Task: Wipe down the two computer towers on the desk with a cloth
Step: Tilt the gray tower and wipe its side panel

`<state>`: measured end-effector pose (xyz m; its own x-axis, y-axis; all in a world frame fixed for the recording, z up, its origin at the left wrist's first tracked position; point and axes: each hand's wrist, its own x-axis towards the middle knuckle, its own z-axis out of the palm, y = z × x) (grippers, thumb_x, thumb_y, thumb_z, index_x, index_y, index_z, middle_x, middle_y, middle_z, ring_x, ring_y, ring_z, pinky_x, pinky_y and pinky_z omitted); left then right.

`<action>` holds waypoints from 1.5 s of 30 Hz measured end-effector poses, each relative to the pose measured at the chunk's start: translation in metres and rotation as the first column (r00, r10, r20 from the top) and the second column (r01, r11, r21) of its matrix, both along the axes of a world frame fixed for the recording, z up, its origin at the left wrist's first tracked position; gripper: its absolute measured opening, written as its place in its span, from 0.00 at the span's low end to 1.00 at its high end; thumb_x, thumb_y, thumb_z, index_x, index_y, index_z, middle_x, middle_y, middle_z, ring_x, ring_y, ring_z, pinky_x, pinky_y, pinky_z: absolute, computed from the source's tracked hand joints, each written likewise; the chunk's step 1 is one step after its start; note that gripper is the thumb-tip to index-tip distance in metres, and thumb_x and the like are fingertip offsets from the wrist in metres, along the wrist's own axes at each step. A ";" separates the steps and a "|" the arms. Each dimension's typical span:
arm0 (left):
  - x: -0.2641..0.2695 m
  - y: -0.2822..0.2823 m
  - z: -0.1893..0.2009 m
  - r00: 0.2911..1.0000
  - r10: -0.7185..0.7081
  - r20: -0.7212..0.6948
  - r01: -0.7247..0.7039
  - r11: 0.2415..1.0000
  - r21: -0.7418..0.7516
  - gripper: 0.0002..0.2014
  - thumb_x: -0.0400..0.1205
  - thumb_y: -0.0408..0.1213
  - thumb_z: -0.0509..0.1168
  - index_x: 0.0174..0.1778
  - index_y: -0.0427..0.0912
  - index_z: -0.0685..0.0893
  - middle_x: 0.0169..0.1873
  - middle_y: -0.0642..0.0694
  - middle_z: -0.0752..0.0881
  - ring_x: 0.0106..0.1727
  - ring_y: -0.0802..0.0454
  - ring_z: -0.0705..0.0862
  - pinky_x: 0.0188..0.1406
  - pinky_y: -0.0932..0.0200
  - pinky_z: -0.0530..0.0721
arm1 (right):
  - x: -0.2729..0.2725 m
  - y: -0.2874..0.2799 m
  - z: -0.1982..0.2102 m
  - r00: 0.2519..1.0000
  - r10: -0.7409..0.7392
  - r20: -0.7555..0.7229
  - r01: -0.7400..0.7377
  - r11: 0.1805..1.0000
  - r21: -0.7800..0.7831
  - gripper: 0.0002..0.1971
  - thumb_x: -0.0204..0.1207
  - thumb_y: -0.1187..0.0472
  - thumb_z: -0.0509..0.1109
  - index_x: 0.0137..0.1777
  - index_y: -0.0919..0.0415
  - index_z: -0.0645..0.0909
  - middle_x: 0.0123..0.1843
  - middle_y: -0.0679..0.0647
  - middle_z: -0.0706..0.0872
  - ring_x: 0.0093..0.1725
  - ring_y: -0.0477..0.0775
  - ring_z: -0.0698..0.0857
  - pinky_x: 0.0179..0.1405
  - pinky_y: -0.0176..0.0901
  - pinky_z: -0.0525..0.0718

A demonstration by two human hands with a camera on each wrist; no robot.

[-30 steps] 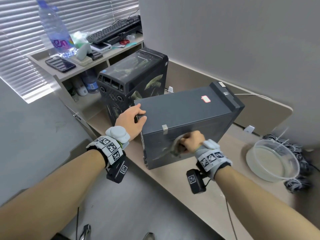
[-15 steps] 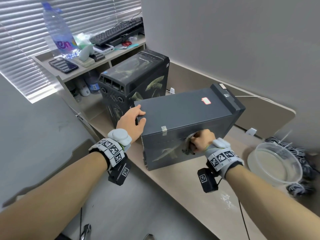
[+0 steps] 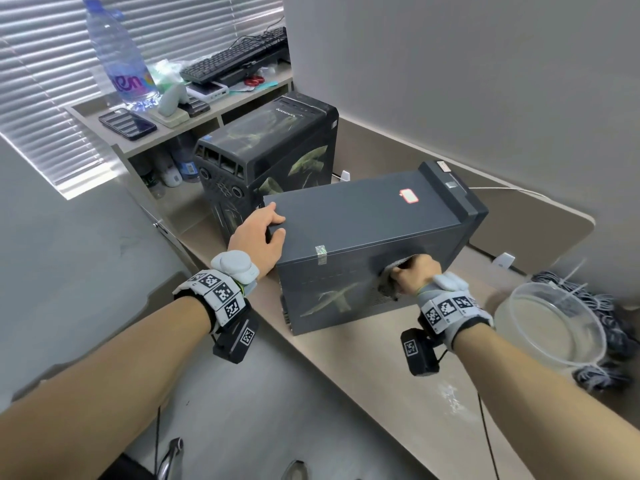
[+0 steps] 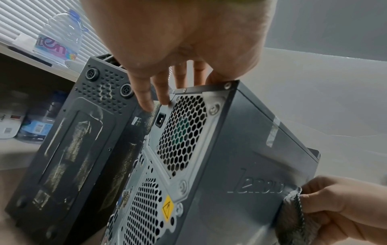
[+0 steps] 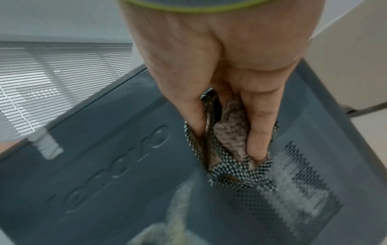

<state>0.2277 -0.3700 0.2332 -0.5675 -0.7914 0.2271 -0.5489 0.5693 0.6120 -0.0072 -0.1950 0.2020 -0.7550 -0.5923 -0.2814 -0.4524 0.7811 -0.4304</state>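
Right hand (image 3: 414, 277) clamps a crumpled grey checked cloth (image 5: 232, 145) against the dark grey metal tower (image 3: 363, 230); a pale dust smear (image 3: 332, 301) lies at eight o'clock; left hand (image 3: 258, 237) grips its corner.

An office is shown. A beige desk (image 3: 381, 403) is set against plain grey partition walls (image 3: 450, 81), and a grey computer tower (image 3: 363, 233) and a black computer tower (image 3: 273, 147) are stood on it. A keyboard (image 3: 235, 58), a phone (image 3: 126, 123) and a water bottle (image 3: 117, 60) are kept on a low shelf unit (image 3: 207, 120) alongside. Slatted blinds (image 3: 41, 81) are drawn over the window, and bundled cables (image 3: 595, 306) are piled at the desk's right end.
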 end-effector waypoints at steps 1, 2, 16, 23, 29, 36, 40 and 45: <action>-0.001 0.000 -0.001 1.000 0.006 0.000 -0.006 1.000 -0.004 0.11 0.82 0.34 0.64 0.60 0.41 0.83 0.75 0.48 0.76 0.74 0.46 0.76 0.67 0.52 0.75 | 0.007 -0.003 -0.003 1.000 0.023 -0.004 -0.023 1.000 0.003 0.13 0.73 0.53 0.71 0.42 0.65 0.85 0.41 0.60 0.85 0.45 0.61 0.86 0.38 0.40 0.75; -0.001 0.000 -0.001 1.000 0.012 -0.003 -0.012 1.000 -0.008 0.11 0.82 0.34 0.64 0.60 0.41 0.83 0.75 0.48 0.76 0.74 0.46 0.76 0.67 0.53 0.75 | 0.017 -0.008 -0.006 0.999 0.052 0.000 -0.052 0.999 0.000 0.14 0.73 0.52 0.71 0.42 0.65 0.85 0.40 0.60 0.85 0.44 0.60 0.85 0.38 0.40 0.74; -0.002 0.003 -0.005 0.999 0.033 -0.008 -0.033 0.999 -0.005 0.11 0.83 0.35 0.63 0.60 0.43 0.82 0.76 0.52 0.75 0.73 0.48 0.77 0.66 0.57 0.73 | 0.050 -0.022 -0.038 0.971 0.158 0.179 -0.146 0.986 -0.077 0.17 0.73 0.47 0.70 0.41 0.61 0.89 0.40 0.59 0.90 0.45 0.61 0.87 0.45 0.44 0.84; 0.000 0.000 -0.007 0.999 0.007 -0.031 -0.007 1.000 0.000 0.11 0.83 0.36 0.64 0.60 0.43 0.83 0.76 0.51 0.75 0.72 0.49 0.78 0.66 0.57 0.74 | 0.071 -0.039 -0.059 0.942 0.110 0.316 -0.079 0.991 -0.108 0.12 0.71 0.52 0.74 0.36 0.61 0.89 0.36 0.57 0.90 0.41 0.57 0.88 0.44 0.41 0.85; 0.004 -0.004 -0.012 0.996 -0.026 -0.082 0.028 0.999 0.020 0.11 0.83 0.37 0.64 0.61 0.43 0.83 0.76 0.51 0.75 0.76 0.52 0.73 0.70 0.56 0.73 | 0.094 -0.043 -0.055 0.929 0.148 0.340 -0.092 0.980 -0.175 0.11 0.73 0.55 0.72 0.32 0.59 0.88 0.30 0.54 0.87 0.36 0.52 0.86 0.36 0.31 0.81; 0.010 -0.014 -0.014 0.991 -0.092 -0.097 0.095 0.995 0.031 0.12 0.82 0.40 0.65 0.61 0.46 0.83 0.75 0.51 0.76 0.77 0.53 0.73 0.71 0.47 0.75 | 0.107 -0.043 -0.058 0.916 0.131 0.380 -0.067 0.982 -0.178 0.16 0.74 0.60 0.70 0.23 0.59 0.82 0.24 0.52 0.87 0.30 0.53 0.90 0.34 0.40 0.88; 0.013 -0.018 -0.016 0.984 -0.123 -0.128 0.130 0.991 0.045 0.15 0.81 0.46 0.62 0.61 0.47 0.84 0.75 0.52 0.76 0.77 0.54 0.73 0.68 0.44 0.78 | 0.118 -0.049 -0.056 0.913 0.148 0.381 -0.078 0.978 -0.193 0.14 0.73 0.60 0.72 0.27 0.63 0.85 0.26 0.54 0.88 0.31 0.53 0.89 0.38 0.43 0.88; 0.017 -0.024 -0.018 0.971 -0.182 -0.156 0.192 0.980 0.054 0.14 0.84 0.42 0.59 0.63 0.48 0.85 0.76 0.52 0.75 0.76 0.56 0.73 0.69 0.44 0.78 | 0.140 -0.056 -0.044 0.912 0.192 0.363 -0.113 0.967 -0.228 0.14 0.74 0.58 0.69 0.27 0.57 0.84 0.31 0.56 0.89 0.37 0.57 0.89 0.42 0.45 0.88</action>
<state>0.2450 -0.3939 0.2156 -0.6705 -0.6912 0.2696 -0.3365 0.6071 0.7199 0.1327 -0.2515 0.1582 -0.5100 -0.7650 -0.3932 -0.3309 0.5964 -0.7313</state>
